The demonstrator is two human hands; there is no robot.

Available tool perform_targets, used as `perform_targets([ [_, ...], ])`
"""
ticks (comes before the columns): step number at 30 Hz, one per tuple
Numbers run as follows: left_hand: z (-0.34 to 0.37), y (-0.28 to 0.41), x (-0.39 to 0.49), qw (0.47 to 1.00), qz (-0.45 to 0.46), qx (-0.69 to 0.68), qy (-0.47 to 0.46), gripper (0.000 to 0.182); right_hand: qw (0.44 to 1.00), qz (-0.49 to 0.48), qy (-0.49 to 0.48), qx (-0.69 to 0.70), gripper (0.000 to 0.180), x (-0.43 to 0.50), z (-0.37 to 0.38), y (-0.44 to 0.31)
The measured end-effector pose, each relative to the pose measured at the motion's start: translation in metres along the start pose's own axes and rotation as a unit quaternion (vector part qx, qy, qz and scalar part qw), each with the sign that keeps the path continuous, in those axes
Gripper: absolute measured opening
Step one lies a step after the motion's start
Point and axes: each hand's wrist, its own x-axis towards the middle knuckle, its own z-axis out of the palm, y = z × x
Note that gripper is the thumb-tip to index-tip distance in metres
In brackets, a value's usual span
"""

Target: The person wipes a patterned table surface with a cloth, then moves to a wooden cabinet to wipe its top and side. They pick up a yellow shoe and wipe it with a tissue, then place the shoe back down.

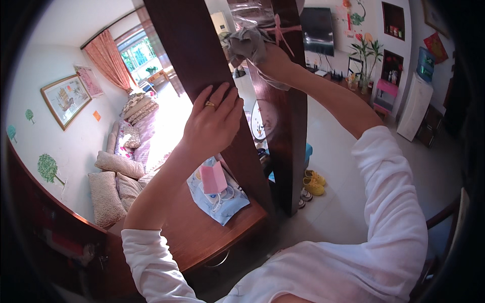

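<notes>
With a ring on one finger, my left hand (214, 119) lies flat on a dark wooden post (185, 41), fingers slightly spread and holding nothing. My right hand (278, 62) grips a crumpled grey cloth (246, 44) higher up, by a second dark, glossy wooden panel (293, 125). Part of the cloth hangs below my wrist. A pink ribbon (279, 30) is tied around the top of this panel, near clear plastic wrap (248, 13). My right fingers are mostly hidden by the cloth.
Below my left hand, a wooden cabinet top (204, 246) bears a pale blue packet (227, 208) and a pink folded paper (213, 178). Yellow shoes (314, 182) stand on the tiled floor. A cushioned sofa (129, 166) lies left; a water dispenser (415, 106) stands right.
</notes>
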Motion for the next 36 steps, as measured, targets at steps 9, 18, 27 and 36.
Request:
perform_targets([
  [9, 0.030, 0.040, 0.004, 0.988, -0.055, -0.107, -0.092, 0.021, 0.919, -0.177, -0.322, -0.139, 0.014, -0.112, 0.041, -0.021],
  [18, 0.061, 0.069, 0.000, 0.964, -0.060, -0.140, -0.220, 0.020, 0.832, -0.249, -0.495, 0.037, 0.014, -0.314, 0.113, -0.101],
  [27, 0.062, 0.064, 0.040, 0.974, -0.152, -0.159, -0.059, 0.038, 0.965, 0.026, 0.025, 0.258, 0.025, -0.208, -0.002, -0.037],
  [36, 0.111, 0.069, 0.110, 0.981, -0.155, -0.101, 0.064, 0.056, 0.952, 0.161, 0.241, 0.100, 0.053, -0.107, 0.006, 0.032],
])
